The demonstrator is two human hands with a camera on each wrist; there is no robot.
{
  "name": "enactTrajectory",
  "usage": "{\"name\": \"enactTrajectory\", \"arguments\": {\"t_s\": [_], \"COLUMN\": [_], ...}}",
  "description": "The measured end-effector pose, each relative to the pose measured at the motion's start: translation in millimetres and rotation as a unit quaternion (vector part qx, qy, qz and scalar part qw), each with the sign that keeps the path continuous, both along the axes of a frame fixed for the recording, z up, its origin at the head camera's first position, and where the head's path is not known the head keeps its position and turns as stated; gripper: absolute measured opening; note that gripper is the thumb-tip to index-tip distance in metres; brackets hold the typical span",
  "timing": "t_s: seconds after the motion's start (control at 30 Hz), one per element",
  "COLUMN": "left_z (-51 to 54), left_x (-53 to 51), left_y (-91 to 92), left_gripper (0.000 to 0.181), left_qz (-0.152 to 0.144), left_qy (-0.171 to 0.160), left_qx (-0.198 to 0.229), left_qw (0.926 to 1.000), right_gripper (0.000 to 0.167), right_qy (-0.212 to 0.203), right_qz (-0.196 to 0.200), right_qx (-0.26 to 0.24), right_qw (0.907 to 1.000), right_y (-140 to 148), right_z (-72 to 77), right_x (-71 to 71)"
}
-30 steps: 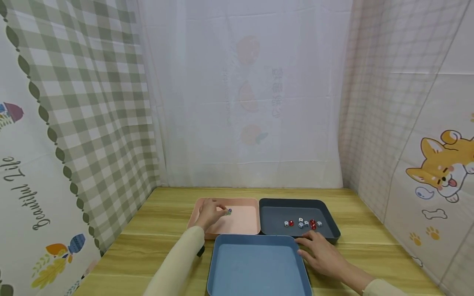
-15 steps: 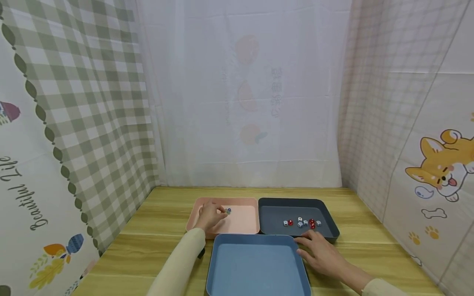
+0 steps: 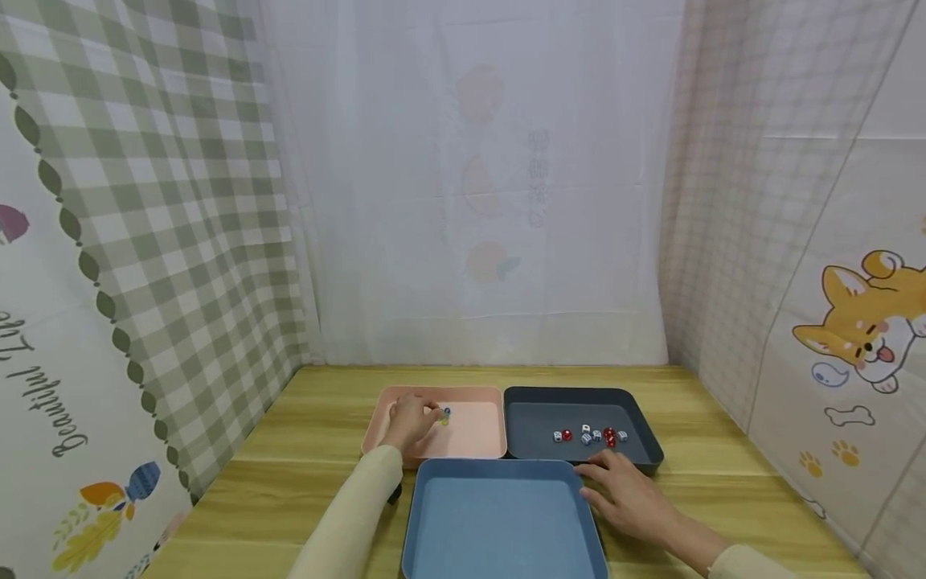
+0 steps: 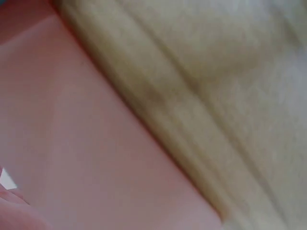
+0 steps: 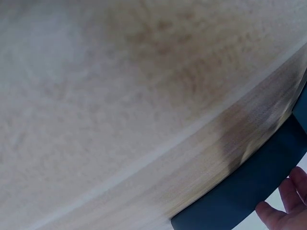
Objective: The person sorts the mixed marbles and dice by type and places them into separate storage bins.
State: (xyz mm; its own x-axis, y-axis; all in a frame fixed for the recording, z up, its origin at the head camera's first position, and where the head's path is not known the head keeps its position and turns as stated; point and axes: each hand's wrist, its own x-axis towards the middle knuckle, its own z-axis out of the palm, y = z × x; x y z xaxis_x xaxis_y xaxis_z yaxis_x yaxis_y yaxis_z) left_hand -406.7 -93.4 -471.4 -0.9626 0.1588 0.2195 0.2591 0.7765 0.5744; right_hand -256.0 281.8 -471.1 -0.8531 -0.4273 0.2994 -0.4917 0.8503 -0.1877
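Note:
My left hand reaches into the pink tray with its thumb and fingers drawn together. Right at those fingertips lie small shiny pieces, blue and yellow-green; their kind is too small to tell, and whether one is pinched is hidden. In the left wrist view the pink tray fills the left side, with part of the hand at the lower corner. My right hand rests at the far right corner of the blue tray, fingers relaxed. Fingertips touch that tray's side in the right wrist view.
A dark tray beside the pink one holds several red and white dice. The blue tray stands in front of both. Wood-grain table surrounds the trays, with cloth hangings behind and at both sides.
The small pieces at the left fingertips look slightly shifted, and a yellow-green one shows more now. The left hand stays almost in place. The right hand has not moved.

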Motion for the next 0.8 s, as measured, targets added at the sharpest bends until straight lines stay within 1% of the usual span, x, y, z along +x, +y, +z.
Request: {"name": "enactTrajectory", "arguments": {"t_s": [0.13, 0.23, 0.33, 0.4, 0.47, 0.53, 0.57, 0.63, 0.7, 0.77, 0.8], "left_z": [5.1, 11.3, 16.8, 19.2, 19.2, 17.5, 15.9, 13.3, 11.7, 12.2, 13.8], "left_x": [-1.7, -0.9, 2.1, 5.8, 11.3, 18.8, 22.8, 30.7, 38.9, 46.1, 49.3], "left_y": [-2.1, -2.6, -4.3, -6.6, -10.3, -15.5, -18.4, -24.0, -28.5, -31.5, -32.5], "left_gripper": [0.019, 0.023, 0.023, 0.023, 0.021, 0.021, 0.022, 0.025, 0.029, 0.035, 0.038], "left_qz": [-0.001, -0.012, -0.027, -0.035, -0.043, -0.055, -0.060, -0.069, -0.076, -0.071, -0.067], "left_qy": [0.000, -0.005, 0.002, 0.015, 0.041, 0.075, 0.095, 0.135, 0.156, 0.163, 0.161], "left_qx": [0.000, 0.006, 0.014, 0.007, -0.025, -0.076, -0.106, -0.165, -0.192, -0.200, -0.200], "left_qw": [1.0000, 0.9999, 0.9996, 0.9993, 0.9979, 0.9928, 0.9880, 0.9746, 0.9660, 0.9635, 0.9643], "right_gripper": [0.031, 0.031, 0.030, 0.030, 0.031, 0.032, 0.033, 0.036, 0.039, 0.043, 0.044], "right_qy": [0.001, 0.004, 0.006, 0.007, 0.008, 0.009, 0.011, 0.016, 0.031, 0.047, 0.051], "right_qz": [0.002, 0.002, 0.003, 0.005, 0.007, 0.012, 0.014, 0.012, 0.002, -0.020, -0.035], "right_qx": [0.000, 0.002, 0.001, -0.001, -0.006, -0.011, -0.013, -0.017, -0.016, -0.015, -0.016], "right_qw": [1.0000, 1.0000, 1.0000, 1.0000, 0.9999, 0.9998, 0.9998, 0.9997, 0.9994, 0.9986, 0.9980], "right_y": [-0.3, 0.8, 1.6, 2.3, 2.8, 3.1, 3.2, 3.2, 4.5, 8.0, 10.8], "right_z": [1.3, 2.4, 2.6, 2.8, 2.5, 1.9, 1.4, 1.7, 4.7, 11.3, 15.8], "right_x": [0.7, 0.3, -1.2, -2.3, -3.0, -2.9, -2.8, -2.1, -2.9, -6.2, -9.1]}}
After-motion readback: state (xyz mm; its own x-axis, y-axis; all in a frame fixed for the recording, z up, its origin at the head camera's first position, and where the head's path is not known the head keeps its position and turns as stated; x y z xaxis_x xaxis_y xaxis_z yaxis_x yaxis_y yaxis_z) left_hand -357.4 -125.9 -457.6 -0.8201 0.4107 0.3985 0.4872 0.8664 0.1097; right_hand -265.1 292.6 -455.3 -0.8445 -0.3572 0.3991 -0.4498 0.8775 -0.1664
